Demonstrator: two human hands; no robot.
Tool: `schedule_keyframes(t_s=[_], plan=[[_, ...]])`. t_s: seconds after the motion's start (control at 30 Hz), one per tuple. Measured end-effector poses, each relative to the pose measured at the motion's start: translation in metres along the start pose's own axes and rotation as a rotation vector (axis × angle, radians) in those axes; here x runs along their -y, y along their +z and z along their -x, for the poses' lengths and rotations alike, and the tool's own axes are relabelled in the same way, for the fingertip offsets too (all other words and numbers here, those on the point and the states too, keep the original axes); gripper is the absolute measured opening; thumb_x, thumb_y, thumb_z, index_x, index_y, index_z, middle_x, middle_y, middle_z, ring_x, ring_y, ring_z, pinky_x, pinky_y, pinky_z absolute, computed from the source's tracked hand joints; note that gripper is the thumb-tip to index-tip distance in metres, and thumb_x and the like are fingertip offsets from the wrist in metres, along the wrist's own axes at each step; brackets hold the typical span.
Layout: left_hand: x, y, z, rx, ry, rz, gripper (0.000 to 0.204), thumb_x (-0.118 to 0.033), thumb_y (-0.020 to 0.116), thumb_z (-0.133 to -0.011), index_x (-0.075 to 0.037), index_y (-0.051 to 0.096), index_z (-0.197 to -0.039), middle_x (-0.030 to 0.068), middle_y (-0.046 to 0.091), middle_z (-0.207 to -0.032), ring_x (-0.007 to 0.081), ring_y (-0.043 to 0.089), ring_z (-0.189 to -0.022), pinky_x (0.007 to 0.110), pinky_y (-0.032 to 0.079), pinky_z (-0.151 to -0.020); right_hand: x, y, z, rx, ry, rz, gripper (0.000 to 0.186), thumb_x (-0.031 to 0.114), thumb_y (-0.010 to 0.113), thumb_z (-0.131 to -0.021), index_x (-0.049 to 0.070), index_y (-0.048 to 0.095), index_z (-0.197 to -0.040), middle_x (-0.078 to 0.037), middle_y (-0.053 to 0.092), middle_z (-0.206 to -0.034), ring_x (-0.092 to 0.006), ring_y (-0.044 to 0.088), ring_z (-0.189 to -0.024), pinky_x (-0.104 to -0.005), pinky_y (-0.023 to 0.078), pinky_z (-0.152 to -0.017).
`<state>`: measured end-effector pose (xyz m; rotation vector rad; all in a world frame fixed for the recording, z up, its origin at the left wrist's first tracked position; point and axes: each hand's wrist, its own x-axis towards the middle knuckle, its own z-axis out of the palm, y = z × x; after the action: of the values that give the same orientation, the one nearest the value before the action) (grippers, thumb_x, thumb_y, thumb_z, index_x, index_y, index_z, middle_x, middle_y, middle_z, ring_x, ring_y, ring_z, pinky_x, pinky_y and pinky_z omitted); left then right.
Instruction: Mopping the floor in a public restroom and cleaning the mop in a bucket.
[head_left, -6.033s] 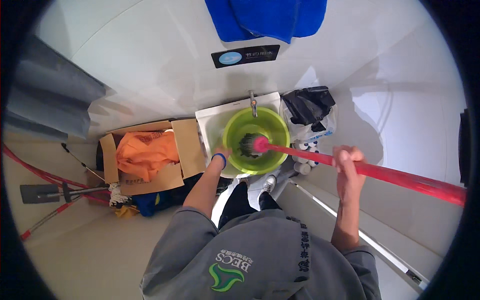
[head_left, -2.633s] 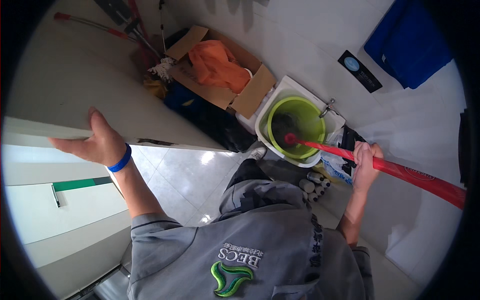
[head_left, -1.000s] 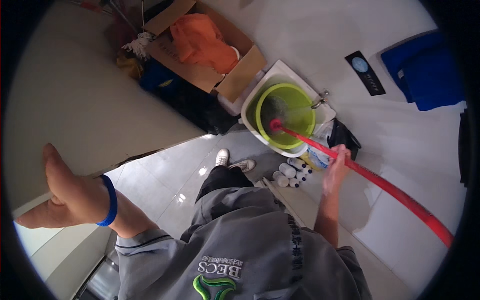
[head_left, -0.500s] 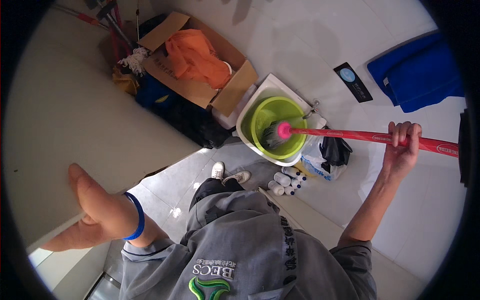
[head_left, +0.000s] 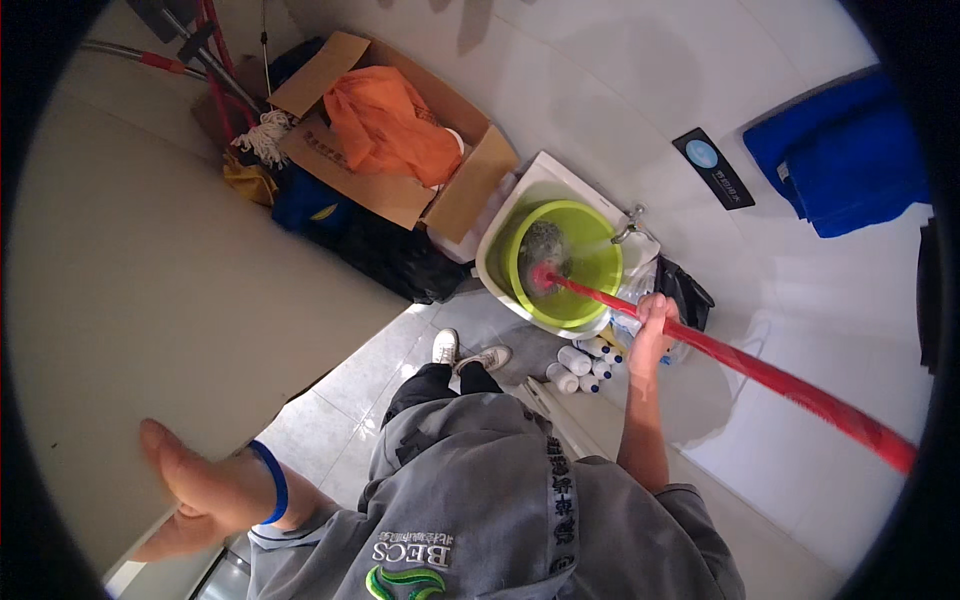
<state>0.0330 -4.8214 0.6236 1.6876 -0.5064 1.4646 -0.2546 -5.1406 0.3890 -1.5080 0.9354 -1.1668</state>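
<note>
My right hand [head_left: 655, 325] is wrapped round the red handle of a mop [head_left: 760, 375], fairly low on the shaft. Its pink collar and grey head lie inside a lime-green basin [head_left: 600, 300], in what looks like water. The basin sits in a white sink [head_left: 488, 250]. From the metal tap [head_left: 630, 222] a stream seems to run into the basin. On the left, my left hand [head_left: 205, 490], with a blue band at the wrist, holds the edge of a pale door [head_left: 180, 290]. Its thumb lies on the face and its fingers are at the edge.
Left of the sink stands an open cardboard box [head_left: 360, 190] with orange cloth [head_left: 390, 120] inside, near several long-handled tools [head_left: 215, 60]. White bottles [head_left: 580, 365] stand below the sink, by a black bag [head_left: 685, 290]. A blue cloth [head_left: 840, 150] hangs on the right wall.
My right hand has moved left and down, nearer the basin, and the handle now slants down to the right. The mop head has shifted within the basin. My left hand stays at the door.
</note>
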Motion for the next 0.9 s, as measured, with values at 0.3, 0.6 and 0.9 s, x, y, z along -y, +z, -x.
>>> schedule_keyframes(t_s=[0.3,0.6,0.9], plan=[[0.009,-0.006,0.015,0.214,-0.088,-0.094,0.057,-0.011,0.069,-0.078,-0.005,0.039,-0.125,0.0166,0.06,-0.105,0.0201,0.067,-0.089,0.044,0.059,-0.075,0.158,-0.034,-0.099,0.059,0.042,-0.243,0.044,0.026,0.052,-0.099,0.015,0.031,-0.061,0.004,0.024,-0.055,-0.0116,0.023,-0.053,-0.0305,0.027,-0.056],[0.013,-0.011,0.012,0.259,-0.053,-0.184,0.043,-0.015,0.068,-0.08,-0.006,0.047,-0.117,0.0147,0.062,-0.097,0.021,0.067,-0.085,0.044,0.06,-0.071,0.186,-0.098,-0.116,-0.651,0.051,-0.269,0.037,0.039,0.064,-0.091,0.015,0.042,-0.075,0.004,0.028,-0.053,-0.0096,0.028,-0.048,-0.0264,0.03,-0.052],[0.01,-0.005,0.011,0.161,0.028,-0.131,0.039,-0.013,0.066,-0.082,-0.003,0.05,-0.116,0.0143,0.064,-0.096,0.0193,0.068,-0.082,0.039,0.06,-0.067,0.036,-0.051,-0.012,-0.477,0.181,-0.383,0.025,0.019,0.065,-0.091,0.013,0.048,-0.075,0.002,0.047,-0.07,-0.01,0.045,-0.067,-0.0266,0.037,-0.064]])
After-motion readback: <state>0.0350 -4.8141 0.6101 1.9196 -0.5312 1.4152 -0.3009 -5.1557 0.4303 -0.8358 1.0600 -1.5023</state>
